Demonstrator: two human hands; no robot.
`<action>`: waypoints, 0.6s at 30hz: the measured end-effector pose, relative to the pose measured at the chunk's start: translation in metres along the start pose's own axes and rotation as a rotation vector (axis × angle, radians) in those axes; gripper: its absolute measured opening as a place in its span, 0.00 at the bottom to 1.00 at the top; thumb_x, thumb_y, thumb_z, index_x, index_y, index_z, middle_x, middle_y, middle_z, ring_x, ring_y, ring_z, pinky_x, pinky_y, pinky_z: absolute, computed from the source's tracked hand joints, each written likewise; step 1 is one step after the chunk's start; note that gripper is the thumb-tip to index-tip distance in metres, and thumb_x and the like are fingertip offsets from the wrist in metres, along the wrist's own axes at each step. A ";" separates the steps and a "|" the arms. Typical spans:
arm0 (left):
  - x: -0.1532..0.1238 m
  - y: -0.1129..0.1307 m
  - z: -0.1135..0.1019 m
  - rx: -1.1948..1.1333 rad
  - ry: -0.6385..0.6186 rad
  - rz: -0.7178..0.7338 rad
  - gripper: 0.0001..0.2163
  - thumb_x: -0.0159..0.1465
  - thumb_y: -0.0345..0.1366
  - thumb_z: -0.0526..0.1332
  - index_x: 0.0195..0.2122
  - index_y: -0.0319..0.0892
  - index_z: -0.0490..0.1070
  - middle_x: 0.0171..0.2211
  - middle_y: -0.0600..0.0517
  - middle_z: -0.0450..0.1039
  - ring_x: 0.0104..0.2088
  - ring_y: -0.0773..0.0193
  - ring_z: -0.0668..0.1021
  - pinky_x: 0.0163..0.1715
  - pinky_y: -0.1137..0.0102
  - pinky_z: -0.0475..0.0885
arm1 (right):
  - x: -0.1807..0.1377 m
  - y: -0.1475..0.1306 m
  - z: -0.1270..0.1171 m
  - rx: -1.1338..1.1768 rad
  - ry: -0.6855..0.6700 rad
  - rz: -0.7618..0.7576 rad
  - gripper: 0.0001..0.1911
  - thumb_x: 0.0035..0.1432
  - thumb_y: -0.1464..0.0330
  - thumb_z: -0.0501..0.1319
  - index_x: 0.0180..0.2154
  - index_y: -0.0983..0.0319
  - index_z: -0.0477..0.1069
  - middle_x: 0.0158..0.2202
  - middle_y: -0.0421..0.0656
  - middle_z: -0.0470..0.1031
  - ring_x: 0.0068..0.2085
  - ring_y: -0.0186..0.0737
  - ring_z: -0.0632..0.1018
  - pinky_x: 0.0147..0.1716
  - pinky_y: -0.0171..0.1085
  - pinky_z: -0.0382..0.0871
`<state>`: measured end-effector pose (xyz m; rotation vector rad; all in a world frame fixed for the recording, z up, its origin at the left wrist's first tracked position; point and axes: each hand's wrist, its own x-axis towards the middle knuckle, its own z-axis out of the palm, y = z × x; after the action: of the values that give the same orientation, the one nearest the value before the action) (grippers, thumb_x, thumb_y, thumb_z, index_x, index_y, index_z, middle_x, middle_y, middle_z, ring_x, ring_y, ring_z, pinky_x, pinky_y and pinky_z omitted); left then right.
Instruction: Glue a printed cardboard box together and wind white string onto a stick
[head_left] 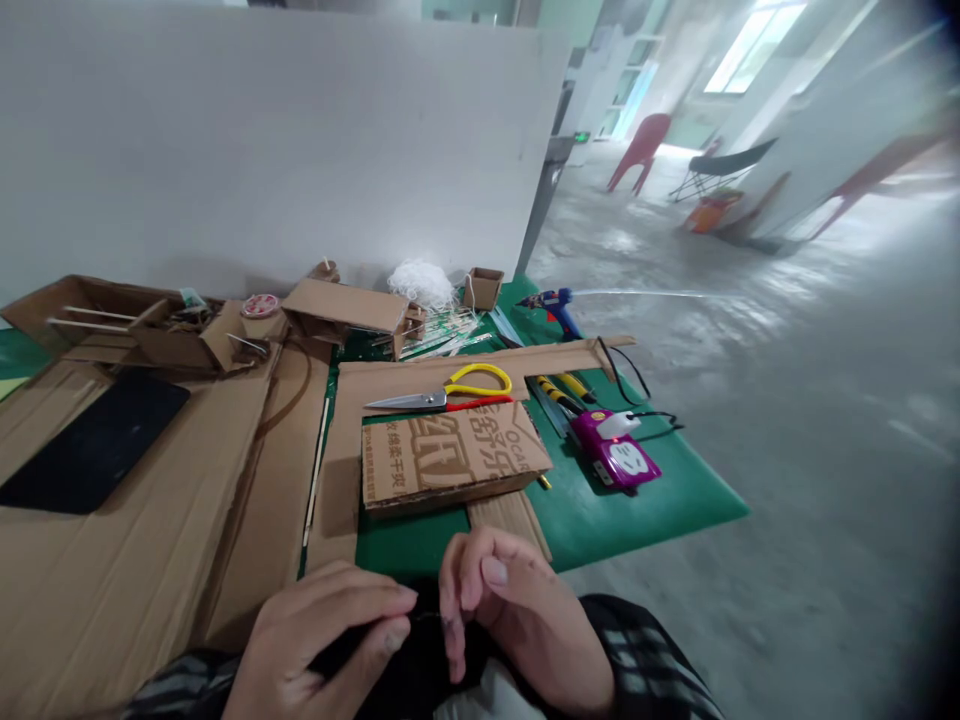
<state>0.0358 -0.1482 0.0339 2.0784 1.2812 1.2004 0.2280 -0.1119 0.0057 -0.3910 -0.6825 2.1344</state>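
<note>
My left hand (330,640) is at the bottom of the view, its thumb and index fingertips brought close together in a pinch. Beside it, my right hand (517,620) has its fingers curled and the thumb bent against them. A faint thin strand seems to run between the fingertips; what either hand holds is too small to make out. Just beyond them lies a printed cardboard box (450,460). Behind the box rest scissors (442,397) with yellow and red handles, on an L-shaped cardboard piece (390,378).
A purple power strip (611,450) with a white plug, yellow-black handled pliers (562,392) and a blue glue gun (555,305) lie on the right. Farther back are thin sticks (450,335) and white string (421,284). Cardboard sheets (172,540) and a black tablet-like slab (97,440) cover the left.
</note>
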 end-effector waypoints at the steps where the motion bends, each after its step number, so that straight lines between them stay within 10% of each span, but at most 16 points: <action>1: 0.002 0.002 0.001 0.006 0.000 0.027 0.06 0.61 0.29 0.64 0.37 0.46 0.76 0.31 0.57 0.82 0.30 0.71 0.83 0.34 0.82 0.77 | 0.001 0.002 0.000 0.057 -0.020 0.013 0.13 0.61 0.65 0.59 0.28 0.66 0.73 0.29 0.44 0.75 0.25 0.35 0.79 0.21 0.33 0.73; 18: 0.005 0.012 0.017 0.046 0.009 0.084 0.07 0.61 0.26 0.64 0.37 0.45 0.71 0.30 0.56 0.80 0.30 0.68 0.80 0.33 0.76 0.75 | 0.004 0.020 0.001 0.041 -0.035 -0.043 0.12 0.61 0.64 0.59 0.30 0.66 0.73 0.31 0.41 0.71 0.22 0.30 0.76 0.18 0.28 0.70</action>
<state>0.0571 -0.1484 0.0353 2.1817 1.2480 1.2278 0.2128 -0.1191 -0.0050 -0.3150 -0.6601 2.1157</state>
